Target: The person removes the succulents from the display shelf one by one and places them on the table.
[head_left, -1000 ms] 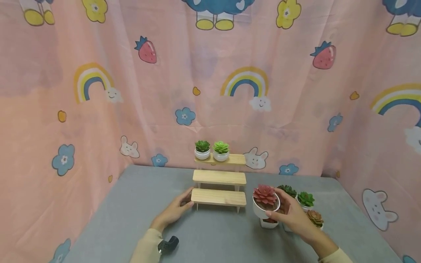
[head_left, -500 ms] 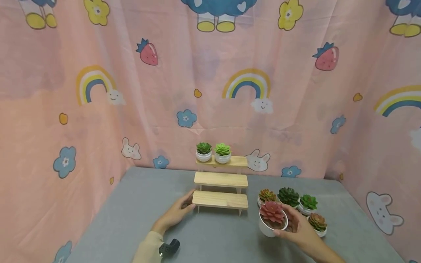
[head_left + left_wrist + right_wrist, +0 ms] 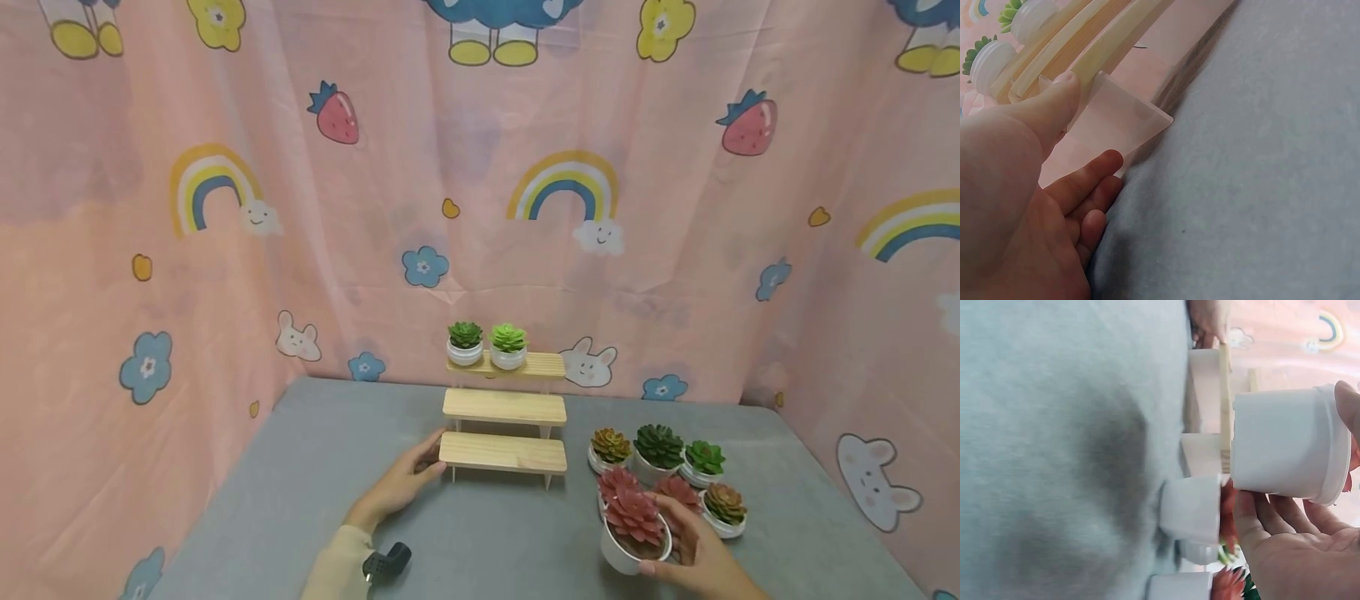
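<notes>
My right hand [image 3: 701, 546] grips a white pot with a red succulent [image 3: 633, 533] by its side, thumb at the rim and fingers underneath or around. In the right wrist view this white pot [image 3: 1285, 444] hangs above the table, tilted sideways by the camera. My left hand [image 3: 401, 479] touches the left end of a three-step wooden stand [image 3: 502, 452]; in the left wrist view its thumb [image 3: 1066, 90] lies against the board, with the other fingers loosely bent beside the clear leg [image 3: 1113, 119]. A dark green succulent [image 3: 465, 337] and a light green succulent [image 3: 508, 343] stand on the top step.
Right of the stand, several potted succulents cluster on the grey table [image 3: 337, 433]: an orange-brown one [image 3: 610, 447], a dark green one [image 3: 658, 450], a green one [image 3: 704, 460], a brown one [image 3: 724, 507] and red ones [image 3: 678, 493]. A pink printed curtain [image 3: 480, 283] hangs behind.
My right hand has brought the red succulent down and slightly right, nearer to me, uncovering more of the potted succulents behind it. My left hand stays at the stand.
</notes>
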The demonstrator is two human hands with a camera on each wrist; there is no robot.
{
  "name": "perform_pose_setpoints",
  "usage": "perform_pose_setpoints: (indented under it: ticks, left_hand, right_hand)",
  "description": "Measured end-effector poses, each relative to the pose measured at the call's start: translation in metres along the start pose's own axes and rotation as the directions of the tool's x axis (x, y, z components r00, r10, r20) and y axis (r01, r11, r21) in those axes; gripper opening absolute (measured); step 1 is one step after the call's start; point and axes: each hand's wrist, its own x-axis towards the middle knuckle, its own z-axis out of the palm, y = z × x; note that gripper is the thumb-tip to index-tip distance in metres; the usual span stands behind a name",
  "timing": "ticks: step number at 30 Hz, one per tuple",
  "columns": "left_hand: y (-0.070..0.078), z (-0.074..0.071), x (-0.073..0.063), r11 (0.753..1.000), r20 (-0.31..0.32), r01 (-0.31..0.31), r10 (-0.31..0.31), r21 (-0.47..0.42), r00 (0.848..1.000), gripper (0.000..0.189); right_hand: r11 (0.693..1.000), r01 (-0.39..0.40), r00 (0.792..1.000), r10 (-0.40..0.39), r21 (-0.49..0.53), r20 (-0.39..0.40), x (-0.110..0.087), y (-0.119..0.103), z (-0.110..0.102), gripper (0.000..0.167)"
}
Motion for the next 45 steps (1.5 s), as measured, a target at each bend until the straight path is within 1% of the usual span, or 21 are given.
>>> perform_pose_setpoints:
  ticks: [4, 7, 9, 13, 17, 26, 31, 34, 38, 41, 44, 45]
  left_hand:
    - [0.000, 0.001, 0.001, 1.000, 0.002, 0.000, 0.000, 0.011, 1.000, 0.067]
    - [0.000, 0.001, 0.003, 1.000, -0.001, -0.004, 0.004, 0.019, 1.000, 0.067]
    - [0.000, 0.001, 0.004, 1.000, -0.002, -0.008, 0.008, 0.025, 1.000, 0.066]
    - [0.002, 0.001, 0.006, 0.999, -0.009, -0.008, 0.009, 0.035, 1.000, 0.066]
    - [0.005, 0.000, 0.007, 0.999, -0.017, 0.001, 0.000, 0.037, 1.000, 0.067]
    - [0.006, 0.000, 0.009, 0.999, -0.008, -0.007, 0.007, 0.041, 1.000, 0.066]
    - [0.006, 0.001, 0.008, 0.999, -0.003, -0.014, 0.014, 0.045, 1.000, 0.066]
    - [0.005, 0.001, 0.007, 0.999, -0.004, -0.019, 0.019, 0.040, 1.000, 0.066]
    - [0.004, 0.002, 0.006, 0.999, -0.002, -0.017, 0.017, 0.040, 1.000, 0.066]
    - [0.003, 0.004, 0.005, 0.999, 0.000, -0.015, 0.015, 0.032, 1.000, 0.066]
    - [0.004, 0.005, 0.004, 1.000, 0.002, -0.019, 0.018, 0.022, 1.000, 0.066]
    - [0.004, 0.005, 0.004, 1.000, 0.001, -0.017, 0.017, 0.021, 1.000, 0.066]
  right_hand:
    - [0.999, -0.034, 0.999, 0.033, 0.033, 0.033, -0.001, 0.011, -0.001, 0.092]
    - [0.998, -0.037, 0.997, 0.033, 0.055, 0.063, 0.000, 0.019, 0.001, 0.091]
    - [0.998, -0.036, 0.998, 0.033, 0.049, 0.062, 0.001, 0.022, 0.002, 0.091]
    - [0.999, -0.041, 0.999, 0.040, 0.033, 0.029, 0.003, 0.026, 0.003, 0.089]
    - [0.999, -0.039, 0.999, 0.038, 0.035, 0.013, 0.005, 0.030, 0.003, 0.090]
    - [0.995, -0.032, 0.999, 0.029, 0.090, 0.036, 0.010, 0.043, 0.002, 0.092]
    - [0.996, -0.026, 0.995, 0.018, 0.086, 0.099, 0.013, 0.050, -0.004, 0.089]
    - [0.996, -0.037, 0.991, 0.026, 0.076, 0.132, 0.013, 0.051, -0.006, 0.089]
    - [0.995, -0.042, 0.986, 0.025, 0.095, 0.166, 0.013, 0.051, -0.007, 0.090]
    - [0.994, -0.014, 0.981, -0.007, 0.110, 0.192, 0.012, 0.055, -0.009, 0.086]
    - [0.991, 0.051, 0.970, -0.079, 0.126, 0.230, 0.011, 0.060, -0.013, 0.080]
    - [0.990, 0.056, 0.967, -0.087, 0.133, 0.241, 0.010, 0.060, -0.014, 0.076]
